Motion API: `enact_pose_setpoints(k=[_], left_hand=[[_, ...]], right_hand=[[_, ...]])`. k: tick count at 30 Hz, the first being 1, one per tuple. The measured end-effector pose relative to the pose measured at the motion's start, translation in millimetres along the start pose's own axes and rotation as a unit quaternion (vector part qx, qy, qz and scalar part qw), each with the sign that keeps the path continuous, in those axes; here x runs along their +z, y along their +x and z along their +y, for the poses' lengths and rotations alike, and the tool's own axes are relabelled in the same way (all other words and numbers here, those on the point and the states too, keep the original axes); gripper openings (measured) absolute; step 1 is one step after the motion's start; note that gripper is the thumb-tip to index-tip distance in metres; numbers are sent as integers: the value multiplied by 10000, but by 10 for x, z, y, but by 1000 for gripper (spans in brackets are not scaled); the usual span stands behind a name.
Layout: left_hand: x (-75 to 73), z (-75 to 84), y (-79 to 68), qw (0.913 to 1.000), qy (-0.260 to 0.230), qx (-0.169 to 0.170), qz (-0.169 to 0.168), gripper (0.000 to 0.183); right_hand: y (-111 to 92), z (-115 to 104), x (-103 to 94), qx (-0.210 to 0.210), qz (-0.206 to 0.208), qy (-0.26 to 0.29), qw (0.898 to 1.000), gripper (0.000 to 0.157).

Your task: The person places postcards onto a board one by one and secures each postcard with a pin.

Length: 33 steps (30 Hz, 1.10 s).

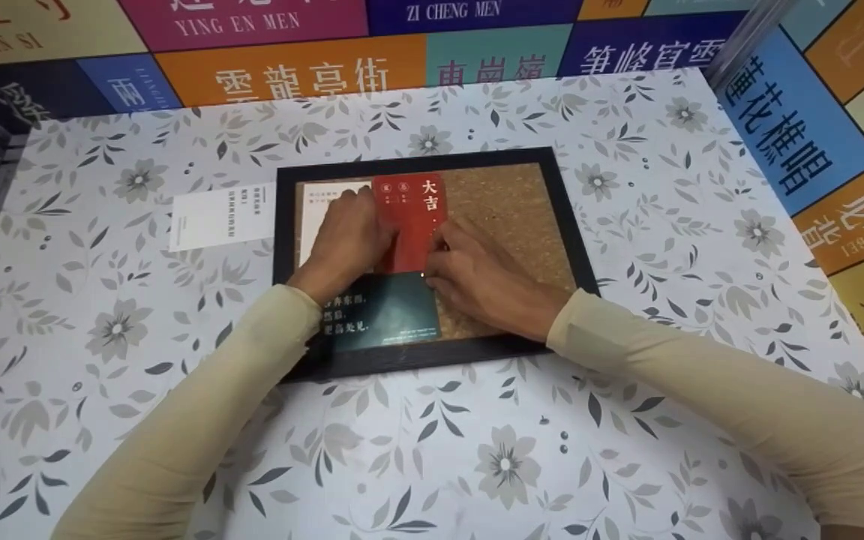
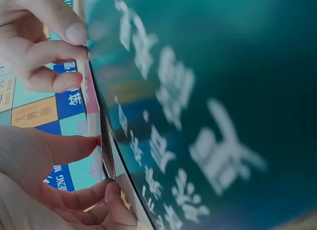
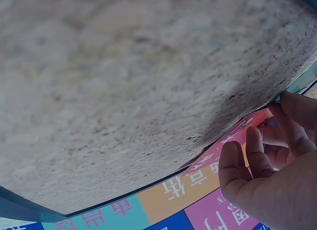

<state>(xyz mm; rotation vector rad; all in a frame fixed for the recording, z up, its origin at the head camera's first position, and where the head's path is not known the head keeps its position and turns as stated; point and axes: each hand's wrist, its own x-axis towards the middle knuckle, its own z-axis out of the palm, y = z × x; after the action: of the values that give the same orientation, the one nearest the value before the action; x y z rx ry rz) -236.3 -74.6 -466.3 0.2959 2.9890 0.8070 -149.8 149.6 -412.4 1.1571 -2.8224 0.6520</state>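
A red card [image 1: 411, 244] with white characters lies on a cork board [image 1: 514, 217] in a black frame [image 1: 432, 162]. My left hand [image 1: 349, 236] holds the card's left side, thumb over the red surface and fingertips near its upper left edge. At the lower right edge, my right hand [image 1: 481, 277] pinches the same card between thumb and finger. Beneath the red card sits a dark teal card [image 1: 387, 304], which fills much of the left wrist view. A white card [image 1: 317, 217] on the board is partly covered by my left hand.
Left of the frame, another white card [image 1: 218, 217] lies on the flower-patterned tabletop [image 1: 507, 457]. Colourful panels with large characters [image 1: 297, 75] stand along the back and right edges of the table.
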Motion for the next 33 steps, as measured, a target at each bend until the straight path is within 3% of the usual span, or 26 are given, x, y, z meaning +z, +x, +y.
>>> enact_pose_setpoints(k=[9,16,23,33], left_hand=[[-19,127,-110,9971,714,240,-52,48],[-255,383,-291,9970,724,116,-256,52],[-68,206,-192,9944,959,404,-175,62],[-413,551,-455,9934,1045,413,-240,58]], right_hand=[[-1,3,-4,34,-42,0,10000,12],[-4,8,6,30,-36,60,10000,11],[-5,8,-5,24,-26,70,10000,12],[-10,16,-2,-105,36,79,9999,10]])
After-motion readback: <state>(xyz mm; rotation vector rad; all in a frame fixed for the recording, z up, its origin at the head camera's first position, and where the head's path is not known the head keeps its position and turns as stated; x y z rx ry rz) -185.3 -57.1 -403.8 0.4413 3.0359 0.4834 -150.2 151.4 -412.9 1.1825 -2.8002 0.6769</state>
